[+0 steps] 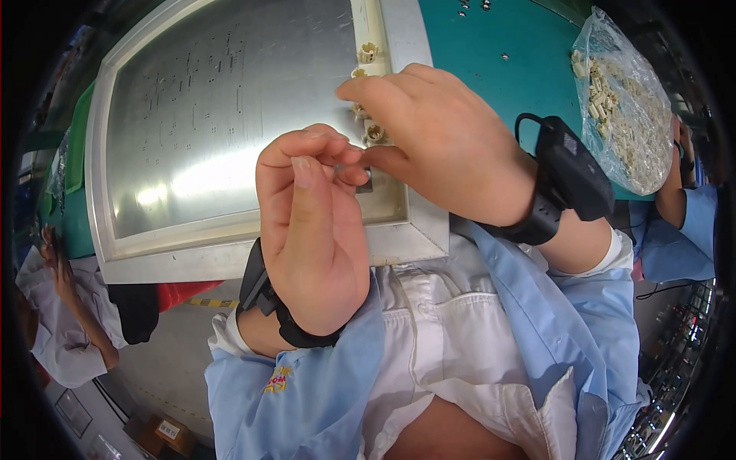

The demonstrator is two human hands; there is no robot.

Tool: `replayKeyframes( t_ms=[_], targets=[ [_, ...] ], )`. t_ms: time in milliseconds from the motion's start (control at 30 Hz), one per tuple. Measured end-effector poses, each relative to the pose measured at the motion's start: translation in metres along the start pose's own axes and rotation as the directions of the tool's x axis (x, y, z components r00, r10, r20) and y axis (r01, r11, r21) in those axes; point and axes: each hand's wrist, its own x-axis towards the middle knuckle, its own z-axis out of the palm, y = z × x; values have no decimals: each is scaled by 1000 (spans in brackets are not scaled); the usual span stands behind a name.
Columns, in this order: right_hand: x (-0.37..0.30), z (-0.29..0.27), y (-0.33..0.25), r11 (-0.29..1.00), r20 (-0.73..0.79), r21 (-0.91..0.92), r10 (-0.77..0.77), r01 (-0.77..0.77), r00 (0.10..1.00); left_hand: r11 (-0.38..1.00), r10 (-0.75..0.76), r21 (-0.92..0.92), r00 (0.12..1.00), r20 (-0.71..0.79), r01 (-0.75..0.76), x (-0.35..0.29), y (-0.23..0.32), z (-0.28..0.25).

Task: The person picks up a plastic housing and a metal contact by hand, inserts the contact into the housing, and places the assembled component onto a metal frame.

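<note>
My left hand (313, 222) is raised over the right part of a framed metal sheet (284, 69), palm up. Its fingers curl inward beside the upright thumb; whatever they may hold cannot be made out. My right hand (452, 134) reaches in from the right with thumb and index finger apart. Its thumb tip is at the left fingertips, perhaps touching them. Small cream plastic parts (368, 53) stand in a row along the frame's right inner edge, partly covered by the right hand. A small dark square piece (366, 182) shows beside the left fingertips.
A clear bag (625, 107) of cream plastic parts lies on the green table (498, 84) at right. Small shiny bits (484, 5) lie at the far side. People sit at left (77, 314) and right (682, 230). A cardboard box (165, 433) is low at left.
</note>
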Motion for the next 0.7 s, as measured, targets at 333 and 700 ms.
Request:
replayKeyframes(
  t_ms=[333, 700],
  targets=[
    [-42, -78, 86, 881, -373, -185, 347, -436, 861, 966, -159, 218, 984, 76, 140, -2, 9, -9],
    [-124, -109, 163, 540, -352, -270, 715, -797, 604, 950, -231, 245, 965, 127, 195, 1, 13, -9]
  ],
)
